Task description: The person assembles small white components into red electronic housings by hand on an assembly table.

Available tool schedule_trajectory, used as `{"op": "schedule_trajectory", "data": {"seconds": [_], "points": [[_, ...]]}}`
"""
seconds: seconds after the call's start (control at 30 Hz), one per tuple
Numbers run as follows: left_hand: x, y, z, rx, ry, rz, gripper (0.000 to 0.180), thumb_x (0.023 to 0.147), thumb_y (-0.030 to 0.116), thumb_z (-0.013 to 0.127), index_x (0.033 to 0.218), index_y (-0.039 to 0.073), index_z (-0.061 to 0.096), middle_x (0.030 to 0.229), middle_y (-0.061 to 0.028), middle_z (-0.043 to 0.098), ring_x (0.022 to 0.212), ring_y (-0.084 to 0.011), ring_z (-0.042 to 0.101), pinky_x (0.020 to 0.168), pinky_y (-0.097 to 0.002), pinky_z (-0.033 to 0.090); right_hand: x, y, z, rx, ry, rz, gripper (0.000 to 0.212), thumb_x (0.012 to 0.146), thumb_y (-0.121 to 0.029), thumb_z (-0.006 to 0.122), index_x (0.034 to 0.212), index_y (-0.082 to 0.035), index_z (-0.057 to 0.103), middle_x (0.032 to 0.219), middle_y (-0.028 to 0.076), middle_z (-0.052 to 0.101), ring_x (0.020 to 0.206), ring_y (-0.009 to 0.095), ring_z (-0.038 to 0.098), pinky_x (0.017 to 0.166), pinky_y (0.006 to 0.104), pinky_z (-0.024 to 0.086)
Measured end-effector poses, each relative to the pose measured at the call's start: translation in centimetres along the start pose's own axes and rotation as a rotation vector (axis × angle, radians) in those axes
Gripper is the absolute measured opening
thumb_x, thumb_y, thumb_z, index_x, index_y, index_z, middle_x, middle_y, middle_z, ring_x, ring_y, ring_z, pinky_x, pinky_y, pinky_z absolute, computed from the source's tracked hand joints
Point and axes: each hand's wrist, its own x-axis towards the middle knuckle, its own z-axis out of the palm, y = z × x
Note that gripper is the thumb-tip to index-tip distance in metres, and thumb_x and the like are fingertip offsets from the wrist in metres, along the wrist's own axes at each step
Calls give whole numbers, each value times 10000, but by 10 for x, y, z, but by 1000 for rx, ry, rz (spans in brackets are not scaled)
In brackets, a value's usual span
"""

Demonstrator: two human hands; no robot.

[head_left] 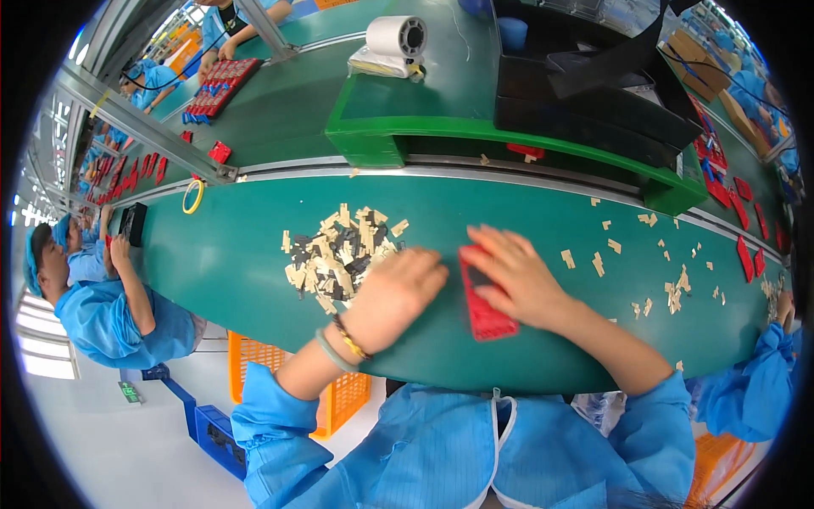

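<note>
A red rectangular plastic part [493, 324] lies on the green table in front of me. My right hand [524, 282] is closed over its upper right side, with the thumb across it and the fingers along its top edge. A dark patch shows on the part beneath the fingers. Just left of the part is my left hand [403, 293], its fingers curled together; whatever they hold is hidden. A bracelet and a bangle circle that wrist. Beyond the left hand spreads a pile of small beige and dark grey flat pieces [326, 259], partly covered by it.
Loose beige pieces [599, 264] are scattered at the right. Ahead stands a green-edged shelf [365, 136] bearing a white roll [397, 36] and a black bin [585, 106]. A yellow tape ring [193, 197] lies far left. Co-workers sit at both sides; an orange crate [343, 403] stands below.
</note>
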Motion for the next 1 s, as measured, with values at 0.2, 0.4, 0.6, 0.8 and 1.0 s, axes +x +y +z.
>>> {"op": "schedule_trajectory", "data": {"seconds": [0.2, 0.4, 0.6, 0.8, 1.0], "points": [[-31, -26, 21, -241, -99, -329, 259, 686, 64, 751, 920, 70, 640, 946, -70, 595, 886, -278, 573, 785, -373, 484, -43, 3, -10, 18, -190, -6, 476, 870, -266, 648, 1309, -118, 538, 1468, 135, 396, 1388, 315, 342, 1149, 506, 241], [-29, -26, 27, -338, -108, -354, 217, 740, 64, 737, 914, 62, 608, 936, -65, 579, 908, -270, 552, 828, -366, 458, -42, -11, 5, -111, -28, 116, 420, 861, -246, 659, 1250, -106, 583, 1439, 132, 433, 1389, 312, 339, 1133, 506, 253], [23, 2, 24, -730, -15, -497, 161, 825, -22, 683, 930, 9, 564, 816, -80, 649, 727, -167, 625, 679, -284, 501, -12, -24, -1, 479, 255, 290, 391, 819, -109, 701, 1197, -60, 609, 1202, 119, 578, 1098, 257, 561, 899, 374, 468], [59, 20, 34, -799, -37, -525, 348, 808, -32, 692, 1084, 17, 484, 814, -82, 644, 747, -152, 619, 682, -273, 499, 6, -5, 4, 901, 479, 606, 121, 856, 3, 660, 976, -8, 643, 811, 1, 650, 686, 43, 567, 676, 208, 494], [69, 20, 57, -1217, -14, -574, 232, 892, 40, 663, 1106, -2, 584, 855, -39, 682, 786, -110, 617, 693, -246, 495, -1, 4, -3, 1270, 756, 454, 74, 880, 15, 650, 934, -4, 603, 953, 59, 640, 875, 113, 622, 802, 260, 516]]}}
